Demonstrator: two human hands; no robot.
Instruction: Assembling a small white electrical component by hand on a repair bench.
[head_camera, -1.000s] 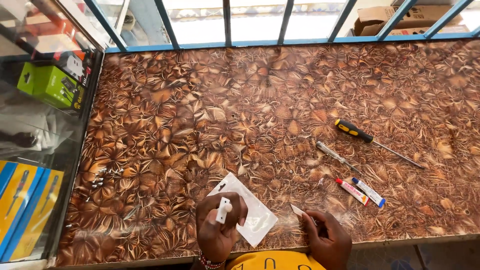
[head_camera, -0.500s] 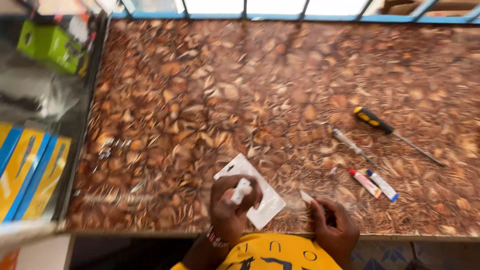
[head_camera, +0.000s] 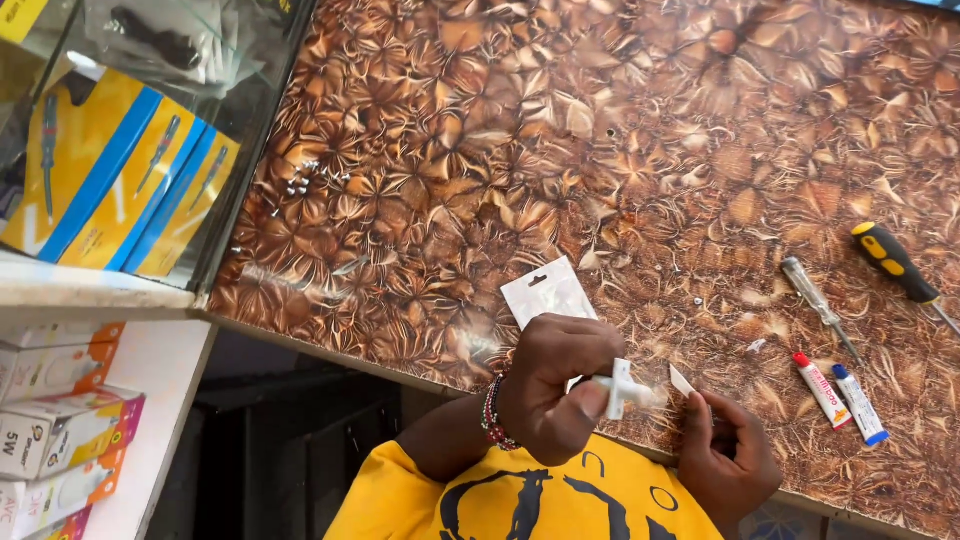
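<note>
Low in the frame, the left hand (head_camera: 555, 385) grips a small white plastic part (head_camera: 625, 387); the right hand (head_camera: 728, 455) pinches a white sliver (head_camera: 682, 380) above the patterned desk (head_camera: 600, 130), a clear packet (head_camera: 547, 292) beside them.

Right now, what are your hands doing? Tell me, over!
Left hand gripping small white plastic part. Right hand pinching thin white sliver beside it. White packet flat on the counter, touching the left hand. Nothing between the hands.
</note>
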